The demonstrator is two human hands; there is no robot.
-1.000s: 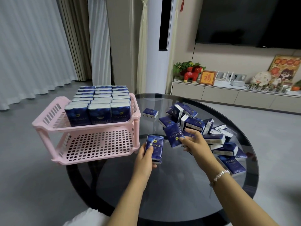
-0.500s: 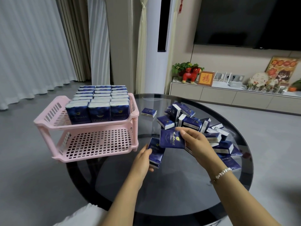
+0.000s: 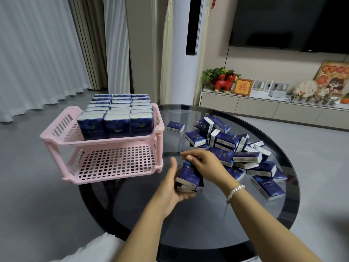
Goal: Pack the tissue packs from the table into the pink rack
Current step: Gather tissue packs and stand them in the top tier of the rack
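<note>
A two-tier pink rack stands on the left edge of the round glass table. Its top tier is filled with rows of upright blue tissue packs; its bottom tier holds nothing. Several loose blue packs lie heaped on the table to the right. My left hand cups two stacked packs from below. My right hand grips the top pack of that stack from above, just right of the rack's lower tier.
One single pack lies apart, behind the heap near the rack. Beyond the table are a low TV cabinet with ornaments, a dark TV and curtains. The grey floor surrounds the table.
My right hand carried a pack from the heap leftward and set it on the pack in my left hand. Both hands have come together in front of the rack.
</note>
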